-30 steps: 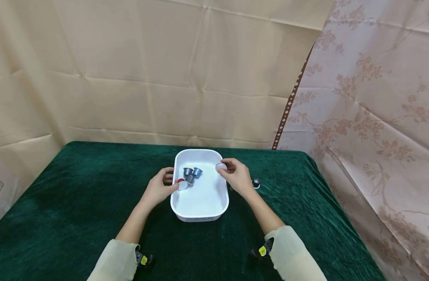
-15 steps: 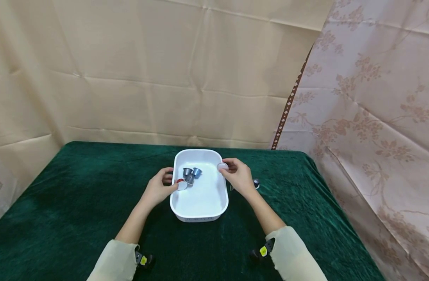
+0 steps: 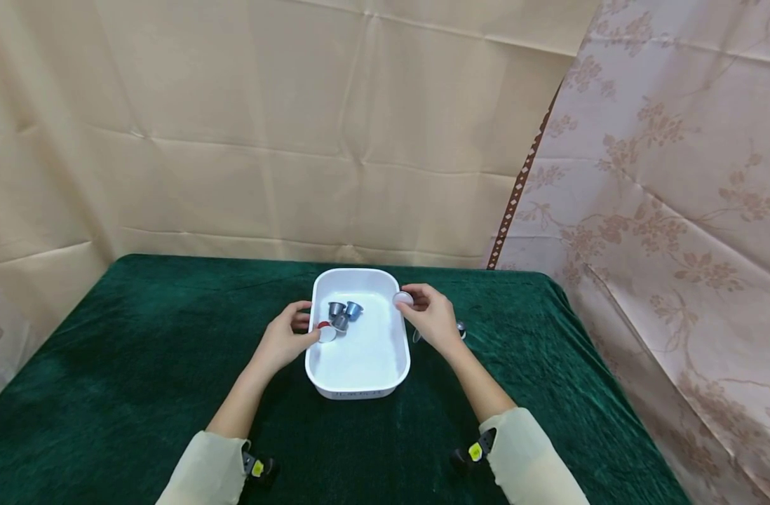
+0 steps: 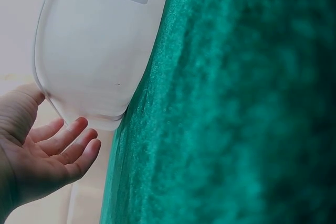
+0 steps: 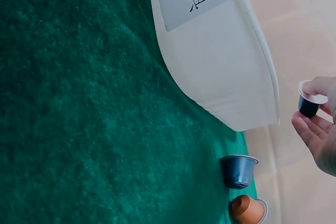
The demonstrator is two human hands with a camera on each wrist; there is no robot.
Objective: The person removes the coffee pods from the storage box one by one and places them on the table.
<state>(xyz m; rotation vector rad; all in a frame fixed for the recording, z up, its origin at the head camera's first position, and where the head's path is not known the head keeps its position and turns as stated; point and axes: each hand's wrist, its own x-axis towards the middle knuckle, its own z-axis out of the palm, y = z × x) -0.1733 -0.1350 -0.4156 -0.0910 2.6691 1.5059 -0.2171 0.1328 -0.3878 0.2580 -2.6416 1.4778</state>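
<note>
Green-clothed tabletop (image 3: 151, 351), beige curtain (image 3: 233, 140) behind; person's left grip (image 3: 286, 337) holds the left side of the white tray (image 3: 362, 361), thumb at the rim, fingers loosely curved round the outer wall; inside the tray, bunched toward its left, a white disc-topped capsule (image 3: 327, 334) by the left thumb, a bit of red (image 3: 323, 324) just beyond it, two grey capsules (image 3: 340, 322) close together, then a light blue capsule (image 3: 355, 310) beside them; right grip (image 3: 434, 317) at the tray's right rim, thumb and fingers pinching a dark capsule (image 5: 308, 107), white top up, raised above the tabletop; right wrist view shows a dark blue capsule (image 5: 239, 171) and an orange capsule (image 5: 247, 210) on the cloth near the tray, just beside each other, orange one tipped on its side; far right, a floral cloth (image 3: 688, 245) hangs.
</note>
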